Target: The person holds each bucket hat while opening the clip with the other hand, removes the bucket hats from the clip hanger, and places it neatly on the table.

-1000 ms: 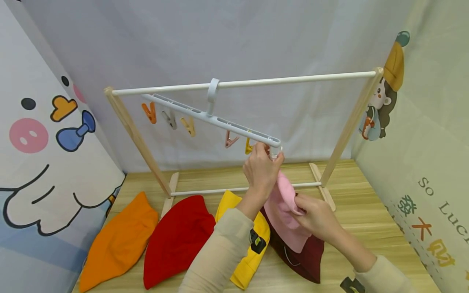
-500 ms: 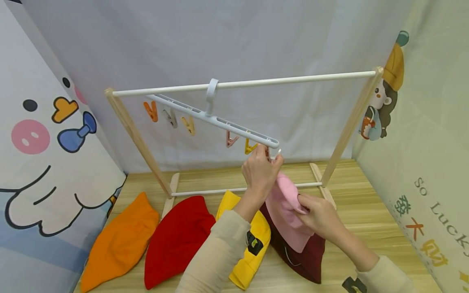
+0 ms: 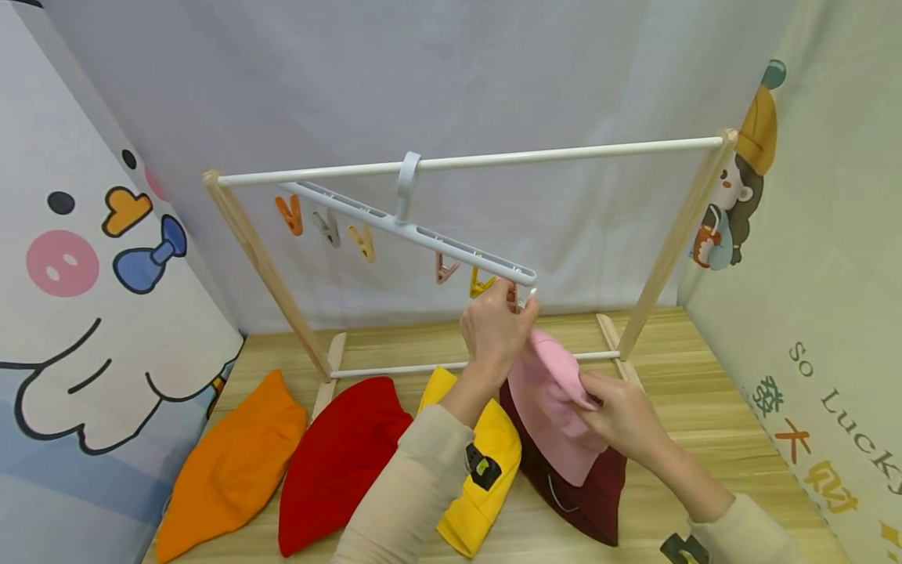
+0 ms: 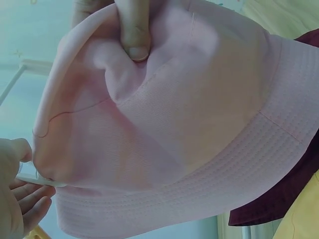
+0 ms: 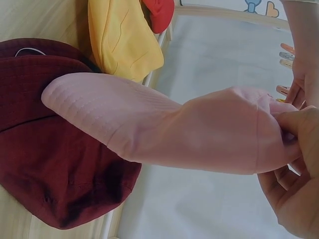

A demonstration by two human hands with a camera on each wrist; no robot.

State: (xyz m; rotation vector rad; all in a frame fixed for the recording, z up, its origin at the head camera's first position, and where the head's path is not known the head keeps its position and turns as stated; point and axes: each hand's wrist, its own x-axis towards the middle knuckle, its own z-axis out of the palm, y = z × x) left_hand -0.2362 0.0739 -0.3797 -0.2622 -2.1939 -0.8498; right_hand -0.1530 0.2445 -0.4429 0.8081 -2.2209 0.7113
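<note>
At the right end of the grey hanger point(image 3: 402, 225), my left hand point(image 3: 493, 329) pinches a small whitish clip point(image 3: 532, 293), mostly hidden by the fingers. A pink bucket hat point(image 3: 557, 423) hangs just below that hand, its upper edge at the clip. The left wrist view shows the clip's pale arm touching the hat's edge; whether it grips the cloth I cannot tell. My right hand point(image 3: 623, 411) pinches the hat's crown between thumb and fingers, folding the fabric. The hat's brim reaches down in front of a maroon bucket hat point(image 3: 599, 501) on the table.
The hanger hooks over the rack's white top bar point(image 3: 564, 155). Several coloured clips hang from it, among them an orange clip point(image 3: 289, 215) and a yellow clip point(image 3: 481, 282). An orange hat point(image 3: 232, 470), a red hat point(image 3: 341, 466) and a yellow hat point(image 3: 493, 446) lie on the wooden table point(image 3: 690, 392).
My left hand has shifted slightly left, and my right hand slightly right and down, with the pink hat still between them. The hanger's right end has moved a little left.
</note>
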